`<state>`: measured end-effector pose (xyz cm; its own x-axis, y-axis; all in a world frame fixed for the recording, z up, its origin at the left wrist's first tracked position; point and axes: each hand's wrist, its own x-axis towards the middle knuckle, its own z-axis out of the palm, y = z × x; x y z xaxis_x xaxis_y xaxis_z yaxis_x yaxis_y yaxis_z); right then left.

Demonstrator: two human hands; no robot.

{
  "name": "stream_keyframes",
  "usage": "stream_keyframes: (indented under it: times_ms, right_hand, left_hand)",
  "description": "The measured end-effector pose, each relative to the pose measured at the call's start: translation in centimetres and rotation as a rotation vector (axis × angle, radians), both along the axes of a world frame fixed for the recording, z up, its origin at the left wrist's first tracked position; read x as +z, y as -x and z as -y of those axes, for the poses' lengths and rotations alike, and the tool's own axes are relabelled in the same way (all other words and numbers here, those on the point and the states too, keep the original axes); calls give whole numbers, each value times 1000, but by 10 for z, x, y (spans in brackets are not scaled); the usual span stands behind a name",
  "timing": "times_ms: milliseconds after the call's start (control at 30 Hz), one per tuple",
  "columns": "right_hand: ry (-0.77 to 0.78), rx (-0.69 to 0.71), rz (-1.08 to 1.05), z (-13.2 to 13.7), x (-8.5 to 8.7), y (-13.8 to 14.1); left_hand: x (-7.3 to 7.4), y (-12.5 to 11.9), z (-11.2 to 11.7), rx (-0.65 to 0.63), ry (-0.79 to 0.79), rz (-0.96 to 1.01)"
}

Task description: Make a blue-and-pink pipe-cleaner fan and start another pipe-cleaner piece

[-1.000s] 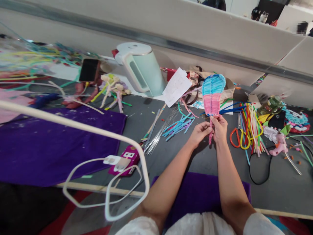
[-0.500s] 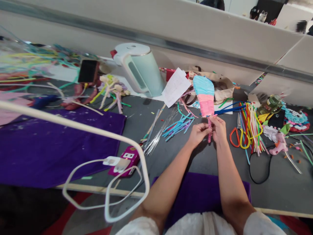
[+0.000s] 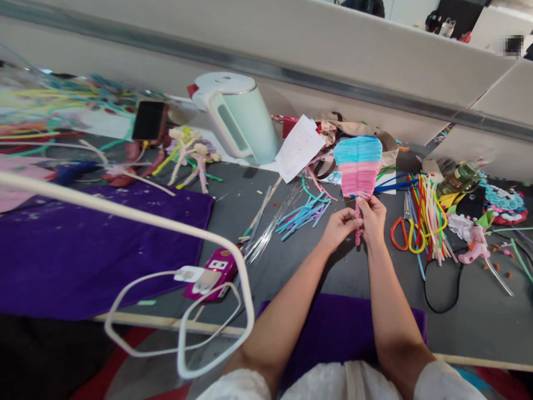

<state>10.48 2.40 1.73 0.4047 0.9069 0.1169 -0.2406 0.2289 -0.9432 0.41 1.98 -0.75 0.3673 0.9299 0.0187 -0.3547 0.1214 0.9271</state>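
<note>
Both my hands pinch the pink stem of a fan-shaped craft piece [image 3: 358, 164] woven from blue and pink pipe cleaners. My left hand [image 3: 339, 228] grips the stem from the left, fingers closed. From the right, my right hand [image 3: 373, 221] closes on the same stem just under the fan's pink lower edge. The fan stands upright above the dark grey table [image 3: 325, 266], its flat face turned toward me.
Loose coloured pipe cleaners [image 3: 427, 216] and red-handled scissors [image 3: 398, 233] lie right of my hands; a pink glue gun [image 3: 474, 250] farther right. A pale green kettle [image 3: 237, 116], a phone [image 3: 150, 119], purple cloth [image 3: 83, 244] and a magenta power strip [image 3: 212, 272] sit left.
The fan has turned on its stem between my fingers: half a second ago it showed a narrower, angled side, now its broad face. My hands stayed in place.
</note>
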Motion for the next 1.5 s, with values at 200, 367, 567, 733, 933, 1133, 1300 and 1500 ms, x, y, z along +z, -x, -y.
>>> stream_keyframes:
  times_ms: [200, 367, 567, 733, 933, 1133, 1300, 1500]
  right_hand:
    - [78, 102, -146, -2, -1, -2]
    - [168, 219, -247, 2, 4, -6]
    - [201, 264, -230, 3, 5, -6]
    - [25, 122, -45, 0, 4, -5]
    - [-29, 89, 23, 0, 4, -3]
    - [8, 75, -27, -1, 2, -3]
    - [5, 134, -88, -2, -1, -5]
    - [71, 175, -211, -3, -1, -4]
  left_hand:
    - [3, 4, 0, 4, 36, -27]
    - [7, 5, 2, -53, 65, 2]
    - [7, 3, 3, -8, 78, 22]
    - [6, 3, 1, 138, 45, 0]
    - [4, 2, 0, 197, -12, -34]
    - [3, -2, 3, 223, -89, -127]
    - [3, -2, 4, 185, -69, -92]
    - [4, 0, 4, 195, -81, -136]
